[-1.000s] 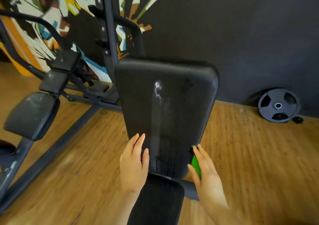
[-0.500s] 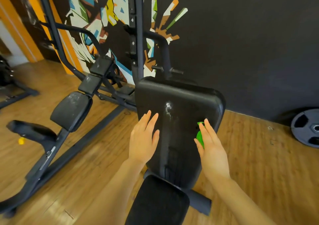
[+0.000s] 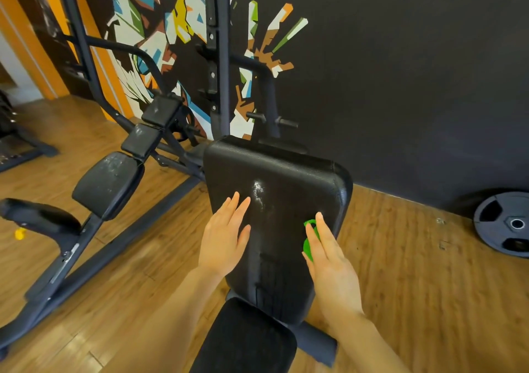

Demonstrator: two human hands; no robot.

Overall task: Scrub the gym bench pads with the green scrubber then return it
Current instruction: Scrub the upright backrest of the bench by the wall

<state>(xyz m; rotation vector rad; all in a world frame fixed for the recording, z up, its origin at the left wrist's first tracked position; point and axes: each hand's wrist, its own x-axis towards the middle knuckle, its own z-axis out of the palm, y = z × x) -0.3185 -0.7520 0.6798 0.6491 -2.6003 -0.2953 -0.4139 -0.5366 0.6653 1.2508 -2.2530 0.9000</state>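
Green scrubber (image 3: 308, 244) sits under my right hand (image 3: 329, 254), fingers straight, pressing it on the back pad (image 3: 289, 201). My left hand (image 3: 224, 235) rests flat beside. Scrubbing is underway; next I should sweep toward the white smear (image 3: 257, 193).

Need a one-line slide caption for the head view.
Right hand presses green scrubber on bench back pad; left hand flat beside it.
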